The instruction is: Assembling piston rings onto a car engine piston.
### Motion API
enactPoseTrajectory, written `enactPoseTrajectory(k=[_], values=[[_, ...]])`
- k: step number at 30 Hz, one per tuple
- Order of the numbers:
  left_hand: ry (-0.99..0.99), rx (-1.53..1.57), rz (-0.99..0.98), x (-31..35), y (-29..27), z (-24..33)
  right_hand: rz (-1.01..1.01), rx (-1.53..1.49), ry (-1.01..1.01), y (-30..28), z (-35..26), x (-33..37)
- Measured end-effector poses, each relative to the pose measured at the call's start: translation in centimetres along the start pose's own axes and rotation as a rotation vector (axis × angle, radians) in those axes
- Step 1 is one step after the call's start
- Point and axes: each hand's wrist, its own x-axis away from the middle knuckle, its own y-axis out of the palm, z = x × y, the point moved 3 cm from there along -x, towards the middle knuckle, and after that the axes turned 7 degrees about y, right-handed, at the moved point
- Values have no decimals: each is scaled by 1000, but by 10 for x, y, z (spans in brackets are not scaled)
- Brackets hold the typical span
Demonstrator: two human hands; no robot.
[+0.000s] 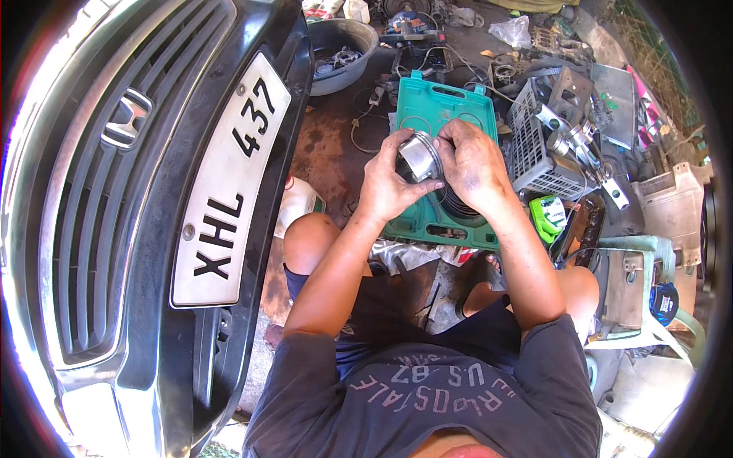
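"What's in your left hand (389, 183)?"

"A silvery piston (417, 157), held up over the teal case (427, 101). My left fingers are curved part-open around it, gripping, with the thumb stretched along its near side."

"And your right hand (475, 166)?"

"Right beside the piston's right rim, fingers curled in and thumb drawn close to them. I can't tell whether they're pinching something thin there or only touching the edge."

"What's off to your right?"

"A grey crate (528, 145) with metal parts, just beyond the case."
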Motion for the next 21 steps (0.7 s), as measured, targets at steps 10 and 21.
enactPoseTrajectory(k=[10, 21], values=[[33, -52, -29, -2, 1, 8, -36, 218, -11, 4, -1, 7], [-13, -43, -63, 0, 0, 7, -125, 15, -30, -11, -2, 3]])
